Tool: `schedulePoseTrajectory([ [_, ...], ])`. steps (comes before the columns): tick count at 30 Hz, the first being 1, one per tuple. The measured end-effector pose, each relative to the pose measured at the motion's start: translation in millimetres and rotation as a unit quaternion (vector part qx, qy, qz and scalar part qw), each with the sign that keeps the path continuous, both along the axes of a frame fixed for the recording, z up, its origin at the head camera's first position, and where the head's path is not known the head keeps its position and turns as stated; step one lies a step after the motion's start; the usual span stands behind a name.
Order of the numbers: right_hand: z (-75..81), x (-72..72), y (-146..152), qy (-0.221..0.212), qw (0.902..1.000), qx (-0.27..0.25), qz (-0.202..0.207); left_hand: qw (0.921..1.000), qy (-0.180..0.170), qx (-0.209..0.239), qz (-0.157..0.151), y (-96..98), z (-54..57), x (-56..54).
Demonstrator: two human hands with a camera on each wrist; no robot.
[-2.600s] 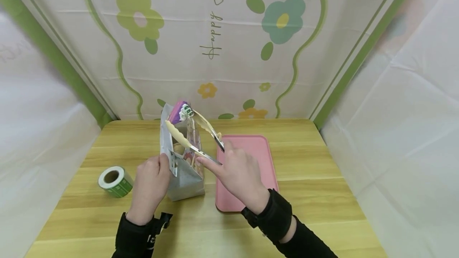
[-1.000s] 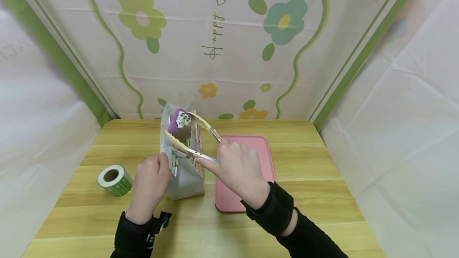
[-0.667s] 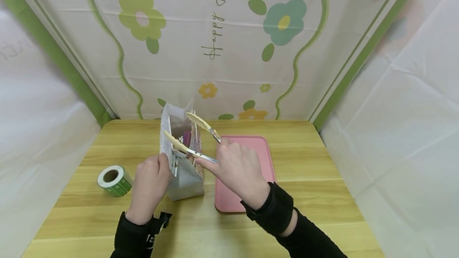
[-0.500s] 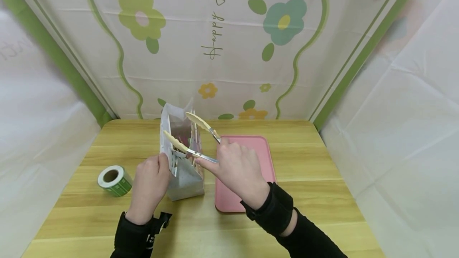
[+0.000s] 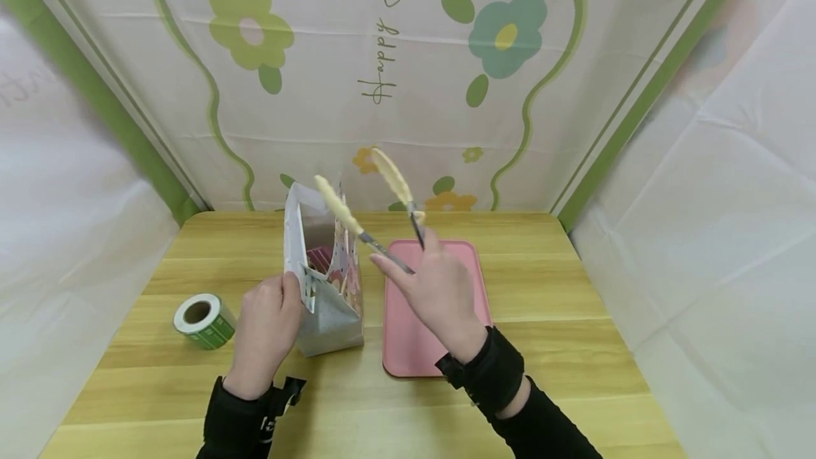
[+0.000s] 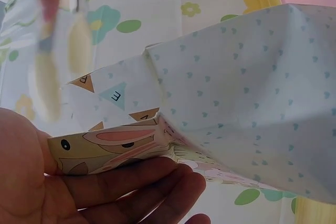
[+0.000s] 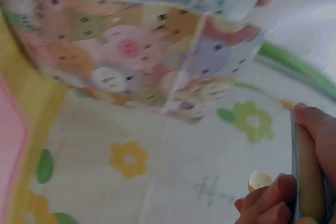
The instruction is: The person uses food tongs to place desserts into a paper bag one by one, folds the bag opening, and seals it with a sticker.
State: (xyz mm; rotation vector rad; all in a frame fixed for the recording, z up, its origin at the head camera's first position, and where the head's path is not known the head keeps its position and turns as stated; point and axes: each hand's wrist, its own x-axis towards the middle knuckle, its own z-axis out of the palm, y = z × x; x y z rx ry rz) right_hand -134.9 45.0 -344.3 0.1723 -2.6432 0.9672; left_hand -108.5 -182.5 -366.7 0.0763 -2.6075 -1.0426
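A paper bag (image 5: 331, 331) stands upright with its mouth open; cartoon animals cover one side (image 7: 128, 51) and small hearts a narrow side (image 6: 236, 87). My left hand (image 5: 266, 328) pinches the near rim, thumb and fingers on the bag's edge in the left wrist view. Inside the bag lies a pink striped thing (image 5: 320, 258), mostly hidden by the walls. My right hand (image 5: 443, 296) grips kitchen tongs (image 5: 341, 207) with cream tips and metal arms. The tongs' arms are spread, with nothing between them, above and right of the bag mouth.
A pink tray (image 5: 414, 346) lies right of the bag, partly under my right hand. On the left stands a roll of green-printed labels (image 5: 213, 331). The wooden table (image 5: 542, 317) ends at a floral cloth backdrop (image 5: 408, 119).
A purple and pink piece with white and green topping has left the tongs and dropped into the bag. The tongs have lifted up and right, away from it. The left hand stays put.
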Motion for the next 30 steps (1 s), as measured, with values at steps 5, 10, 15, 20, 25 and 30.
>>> schedulePoseTrajectory([
  [5, -40.7, -13.0, 27, -0.070, 0.9939, -0.078, -0.035, 1.0000, 0.000, -0.001, 0.002, -0.2, -1.0, 0.5],
  [10, -89.4, -18.7, 50, -0.117, 0.9849, -0.105, -0.071, 1.0000, -0.007, 0.002, -0.004, -0.2, -0.7, 0.6],
  [15, -117.9, -21.0, 59, -0.141, 0.9812, -0.098, -0.087, 0.9999, -0.005, 0.008, -0.005, 0.0, -0.1, -0.1],
  [20, -132.8, -18.6, 62, -0.188, 0.9741, -0.090, -0.087, 0.9999, -0.010, 0.011, -0.004, -0.5, -0.7, -0.3],
  [25, -143.3, -18.0, 63, -0.209, 0.9703, -0.089, -0.083, 0.9998, -0.014, 0.013, -0.003, -0.6, -0.8, -0.6],
  [30, -151.5, -20.1, 66, -0.215, 0.9685, -0.085, -0.092, 0.9999, -0.009, 0.008, -0.001, -0.8, -1.4, -0.8],
])
